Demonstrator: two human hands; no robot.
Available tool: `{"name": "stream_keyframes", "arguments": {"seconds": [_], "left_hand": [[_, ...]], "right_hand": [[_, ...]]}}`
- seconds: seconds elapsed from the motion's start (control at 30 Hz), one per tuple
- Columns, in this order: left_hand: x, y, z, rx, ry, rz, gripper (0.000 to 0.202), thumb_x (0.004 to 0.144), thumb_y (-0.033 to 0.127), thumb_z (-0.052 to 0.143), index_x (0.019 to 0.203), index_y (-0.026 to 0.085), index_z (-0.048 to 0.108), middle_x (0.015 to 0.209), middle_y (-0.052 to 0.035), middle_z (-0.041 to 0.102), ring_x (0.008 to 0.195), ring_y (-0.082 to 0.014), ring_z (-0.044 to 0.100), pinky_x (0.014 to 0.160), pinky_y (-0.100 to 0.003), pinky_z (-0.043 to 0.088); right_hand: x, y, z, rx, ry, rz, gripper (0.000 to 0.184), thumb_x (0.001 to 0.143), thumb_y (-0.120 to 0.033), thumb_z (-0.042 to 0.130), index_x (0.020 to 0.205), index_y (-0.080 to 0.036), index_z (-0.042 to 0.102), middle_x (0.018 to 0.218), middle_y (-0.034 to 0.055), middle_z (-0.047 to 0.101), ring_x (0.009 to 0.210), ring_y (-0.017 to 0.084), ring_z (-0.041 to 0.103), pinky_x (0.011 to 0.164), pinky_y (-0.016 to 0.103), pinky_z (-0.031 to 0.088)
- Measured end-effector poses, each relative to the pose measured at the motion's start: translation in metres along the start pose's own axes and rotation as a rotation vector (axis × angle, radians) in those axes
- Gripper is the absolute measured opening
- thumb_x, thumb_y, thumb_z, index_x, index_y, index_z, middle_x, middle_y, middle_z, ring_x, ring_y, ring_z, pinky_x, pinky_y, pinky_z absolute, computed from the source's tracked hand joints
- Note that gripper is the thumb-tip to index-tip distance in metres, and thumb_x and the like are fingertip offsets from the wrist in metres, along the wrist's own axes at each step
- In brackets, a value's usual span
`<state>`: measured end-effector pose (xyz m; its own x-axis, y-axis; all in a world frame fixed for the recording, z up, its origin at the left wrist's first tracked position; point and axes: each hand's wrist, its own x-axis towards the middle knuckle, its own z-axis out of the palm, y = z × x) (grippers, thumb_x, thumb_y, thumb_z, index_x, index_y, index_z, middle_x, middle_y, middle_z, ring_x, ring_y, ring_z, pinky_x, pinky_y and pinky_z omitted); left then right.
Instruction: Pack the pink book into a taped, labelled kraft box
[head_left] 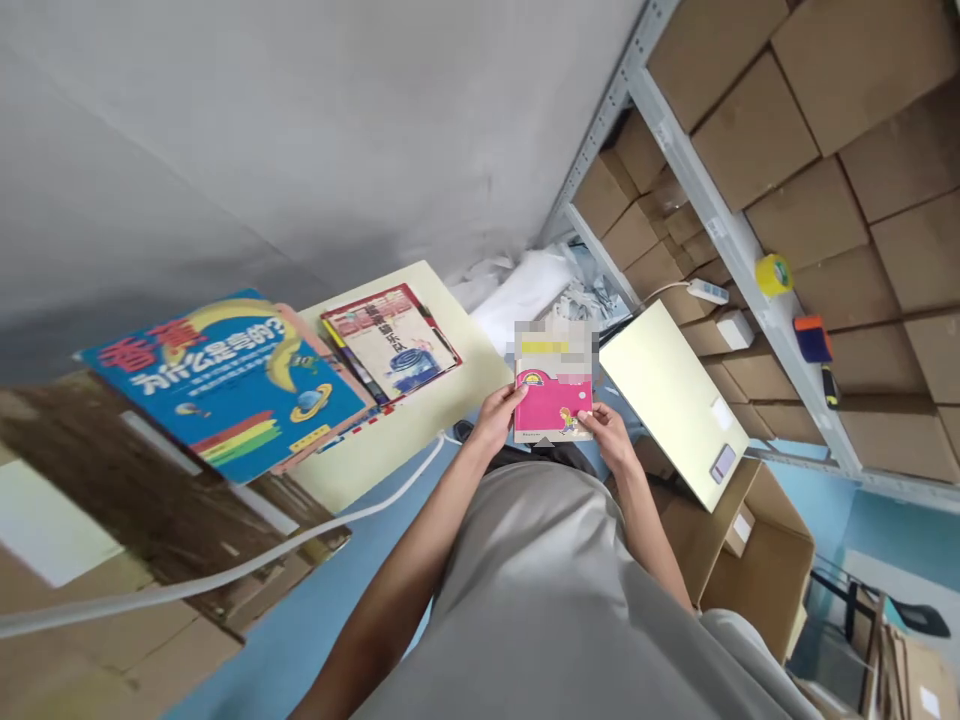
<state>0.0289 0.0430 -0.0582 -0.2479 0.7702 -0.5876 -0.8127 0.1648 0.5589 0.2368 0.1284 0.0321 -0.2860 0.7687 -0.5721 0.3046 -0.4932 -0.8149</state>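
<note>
A small pink book with a pale upper part is held up in front of my body, its cover facing me. My left hand grips its left edge, thumb on the cover. On the opposite edge, my right hand pinches the lower right part of the cover. Part of the book's upper area is blurred out. To the left, a stack of books with a red-bordered cover lies on a cream tabletop. Beside that stack is a larger blue picture book with a banana and a rainbow.
A cream panel on the right carries a phone-like object. Below stands an open cardboard box. Metal shelving holds many cartons, with yellow tape on its beam. A white cable crosses the lower left.
</note>
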Motion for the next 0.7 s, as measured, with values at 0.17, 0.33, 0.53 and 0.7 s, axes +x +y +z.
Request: {"name": "stream_keyframes", "arguments": {"seconds": [0.17,0.33,0.53,0.7], "left_hand": [[0.008,-0.009,0.033,0.110,-0.078,-0.027,0.081,0.057,0.071,0.108,0.110,0.016,0.083,0.107,-0.0141,0.088,0.102,-0.0350,0.086,0.094,-0.046,0.070],[0.030,-0.028,0.087,0.230,-0.122,-0.023,0.081,0.057,0.072,0.109,0.111,0.017,0.083,0.111,-0.0148,0.089,0.103,-0.0347,0.085,0.094,-0.045,0.070],[0.071,-0.066,0.182,0.365,-0.153,-0.006,0.080,0.049,0.071,0.111,0.103,0.018,0.083,0.108,-0.0134,0.089,0.099,-0.0331,0.085,0.091,-0.044,0.070],[0.099,-0.108,0.261,0.442,-0.171,0.023,0.081,0.052,0.073,0.110,0.105,0.018,0.083,0.113,-0.0153,0.088,0.103,-0.0335,0.085,0.092,-0.044,0.070]], "right_hand": [[-0.005,0.000,-0.042,0.110,-0.019,0.021,0.065,0.066,-0.069,0.106,0.105,-0.026,0.078,0.112,0.0077,0.090,0.100,0.031,0.086,0.098,0.045,0.069],[0.011,0.007,-0.094,0.185,0.005,-0.007,0.072,0.070,-0.075,0.102,0.116,-0.024,0.081,0.119,0.0112,0.091,0.106,0.035,0.087,0.098,0.049,0.071],[0.045,0.020,-0.186,0.328,0.103,-0.064,0.083,0.065,-0.083,0.101,0.119,-0.023,0.080,0.108,0.0108,0.092,0.101,0.036,0.089,0.093,0.050,0.072],[0.059,0.020,-0.270,0.342,0.172,-0.143,0.078,0.065,-0.082,0.101,0.114,-0.024,0.081,0.105,0.0100,0.092,0.095,0.035,0.089,0.084,0.046,0.071]]}}
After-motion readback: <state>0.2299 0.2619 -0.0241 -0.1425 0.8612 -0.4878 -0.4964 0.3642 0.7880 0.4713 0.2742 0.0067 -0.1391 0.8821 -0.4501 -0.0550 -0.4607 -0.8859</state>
